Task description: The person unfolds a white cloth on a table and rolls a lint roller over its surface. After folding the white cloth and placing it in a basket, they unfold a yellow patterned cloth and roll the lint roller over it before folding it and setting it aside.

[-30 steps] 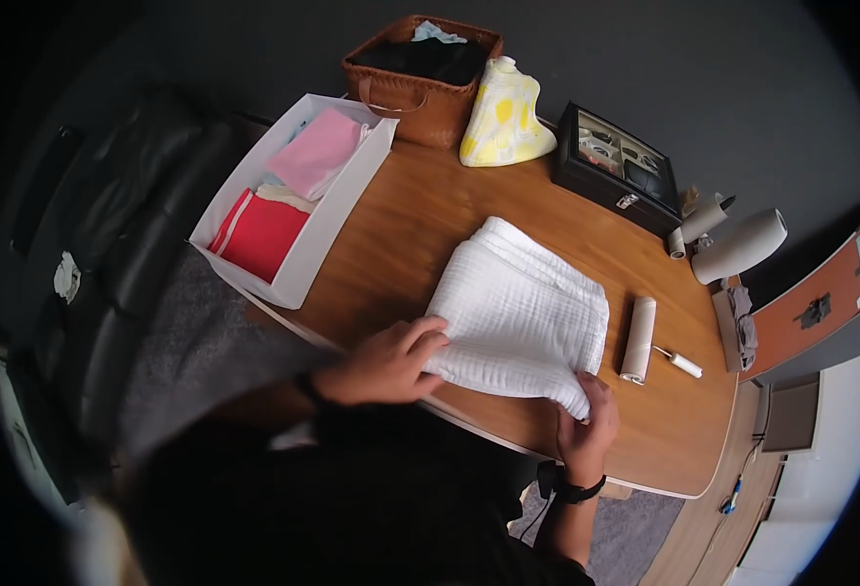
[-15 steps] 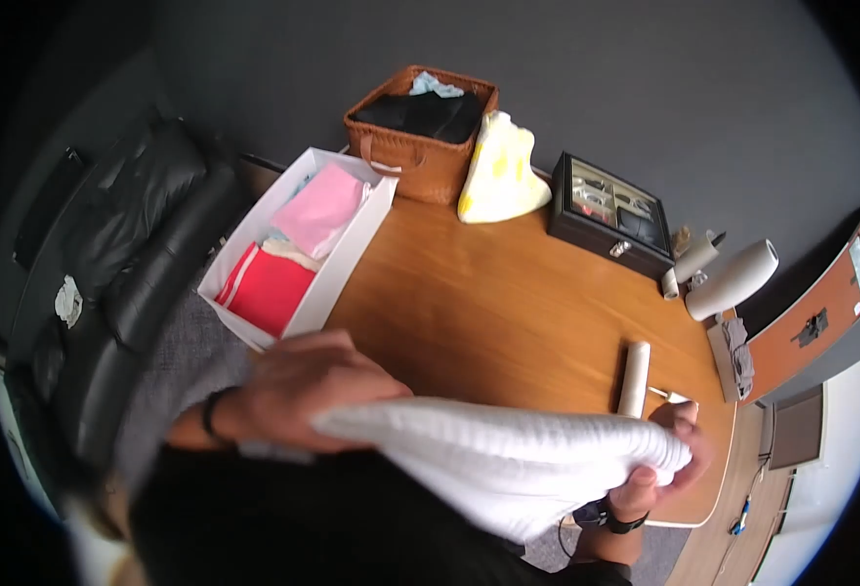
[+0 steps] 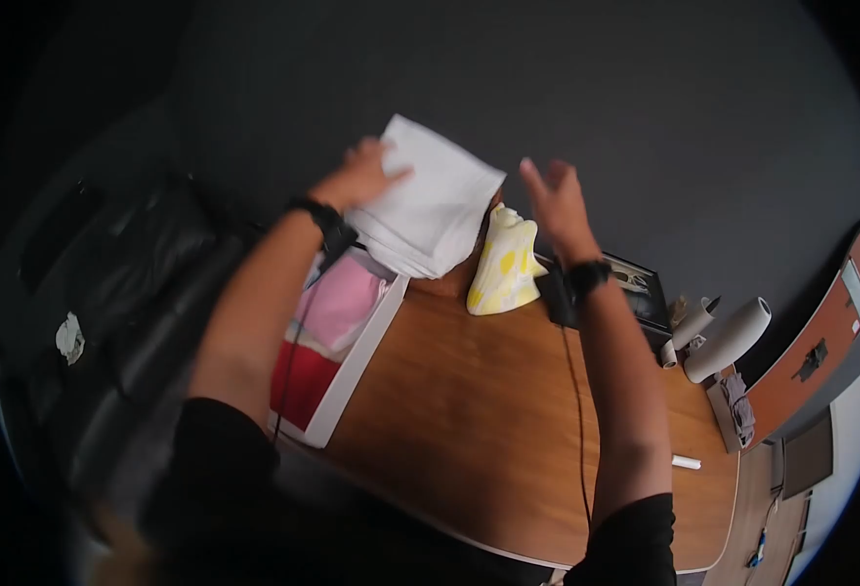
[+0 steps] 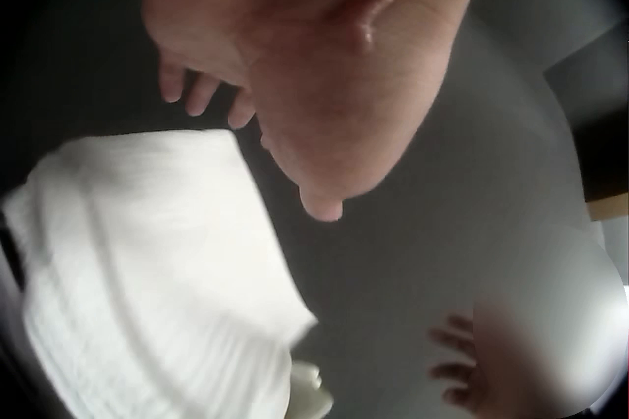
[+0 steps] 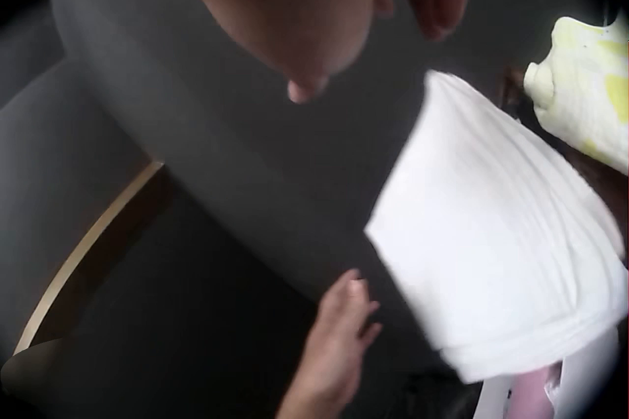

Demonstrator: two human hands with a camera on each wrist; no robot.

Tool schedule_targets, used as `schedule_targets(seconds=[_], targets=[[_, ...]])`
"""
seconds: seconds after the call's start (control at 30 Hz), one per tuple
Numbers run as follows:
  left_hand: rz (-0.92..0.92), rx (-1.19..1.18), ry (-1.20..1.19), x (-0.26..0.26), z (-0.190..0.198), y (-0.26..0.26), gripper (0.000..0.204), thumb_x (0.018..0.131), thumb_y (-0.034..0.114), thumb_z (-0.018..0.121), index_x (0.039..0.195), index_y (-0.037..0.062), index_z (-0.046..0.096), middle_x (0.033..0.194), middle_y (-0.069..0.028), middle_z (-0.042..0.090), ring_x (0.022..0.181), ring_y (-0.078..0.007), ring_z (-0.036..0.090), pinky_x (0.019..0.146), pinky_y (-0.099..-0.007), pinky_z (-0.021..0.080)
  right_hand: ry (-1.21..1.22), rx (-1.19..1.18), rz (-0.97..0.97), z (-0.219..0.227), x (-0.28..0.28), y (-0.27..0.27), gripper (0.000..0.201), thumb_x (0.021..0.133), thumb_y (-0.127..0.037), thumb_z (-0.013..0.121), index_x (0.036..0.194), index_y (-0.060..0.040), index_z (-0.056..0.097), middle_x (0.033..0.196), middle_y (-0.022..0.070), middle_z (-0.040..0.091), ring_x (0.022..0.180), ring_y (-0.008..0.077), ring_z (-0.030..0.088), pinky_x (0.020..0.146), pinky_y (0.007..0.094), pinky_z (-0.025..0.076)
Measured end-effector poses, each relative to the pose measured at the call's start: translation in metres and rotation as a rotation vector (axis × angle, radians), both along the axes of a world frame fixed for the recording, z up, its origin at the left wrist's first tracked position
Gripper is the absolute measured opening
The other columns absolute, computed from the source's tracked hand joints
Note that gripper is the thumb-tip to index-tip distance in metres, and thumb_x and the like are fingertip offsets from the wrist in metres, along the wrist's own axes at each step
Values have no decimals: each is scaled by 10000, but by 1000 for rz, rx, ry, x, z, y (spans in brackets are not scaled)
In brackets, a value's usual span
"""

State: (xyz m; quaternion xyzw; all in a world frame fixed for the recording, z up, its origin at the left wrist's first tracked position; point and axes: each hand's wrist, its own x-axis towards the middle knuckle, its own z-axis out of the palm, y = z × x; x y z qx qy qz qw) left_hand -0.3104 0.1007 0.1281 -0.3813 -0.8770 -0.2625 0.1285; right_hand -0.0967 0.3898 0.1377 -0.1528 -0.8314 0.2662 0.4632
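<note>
A folded white cloth point(image 3: 428, 200) with crinkled layers lies over the top of the brown basket point(image 3: 444, 286), hiding most of it. My left hand point(image 3: 356, 178) is at the cloth's left edge, overlapping it in the head view. In the left wrist view that hand point(image 4: 305, 75) shows a gap from the cloth point(image 4: 157, 252), fingers extended. My right hand point(image 3: 559, 207) is raised to the right of the cloth, fingers spread and holding nothing. Below it stands a white object with yellow patches point(image 3: 506, 262) and a narrow neck.
A white open box point(image 3: 358, 373) left of the table's middle holds a pink cloth point(image 3: 344, 301) and a red cloth point(image 3: 305, 384). A black case point(image 3: 643, 285) sits partly behind my right arm. Farther right are a white vase point(image 3: 733, 340) and a small white handle point(image 3: 686, 462).
Both hands carried the white cloth up from the table's near side to the basket at the back. They have let go of it and moved apart.
</note>
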Motion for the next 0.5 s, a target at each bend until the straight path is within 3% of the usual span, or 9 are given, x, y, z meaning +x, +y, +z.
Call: schedule_targets(seconds=[0.03,0.1,0.17,0.2,0.47,0.5], targets=[[-84,-57,-101,7,-30,11,966,960,657,681,1640,31,400,1638,-295,406,1564,-477,325,1283,-546,281,47,177,-2,-23,18,-6,765,999,-521,766,1443,63,549,1201,164,701,940,170,681,807,319,572],[-171,-333,-181,42,-57,24,1036,937,717,656,1666,41,365,1677,-302,343,1586,-517,252,1305,-596,186,-73,66,192,-44,78,-37,598,1017,-393,779,1399,24,587,1209,132,692,936,170,672,821,312,560],[-28,-322,40,60,-97,41,1055,922,749,642,1664,50,372,1694,-289,317,1596,-541,197,1307,-639,84,-216,26,226,-79,135,-56,451,1018,-280,788,1337,-9,621,1210,104,688,926,165,651,806,319,553],[13,-279,32,76,-92,46,1056,920,761,635,1658,50,379,1696,-280,313,1590,-564,170,1301,-655,34,-211,0,296,-113,161,-54,428,1017,-265,789,1320,-9,628,1198,93,689,903,159,642,788,314,549],[105,-304,-68,79,-88,86,1023,982,769,544,1614,-23,409,1649,-276,370,1563,-518,230,1277,-649,106,-348,-383,238,-340,314,-29,262,1063,-170,727,1262,-8,670,1108,12,701,910,104,640,813,274,544],[119,-294,-93,82,-85,93,1019,984,769,537,1611,-25,413,1640,-274,379,1554,-514,245,1275,-644,113,-328,-429,243,-343,320,-29,248,1067,-155,719,1257,-1,675,1081,5,701,915,94,639,819,264,542]])
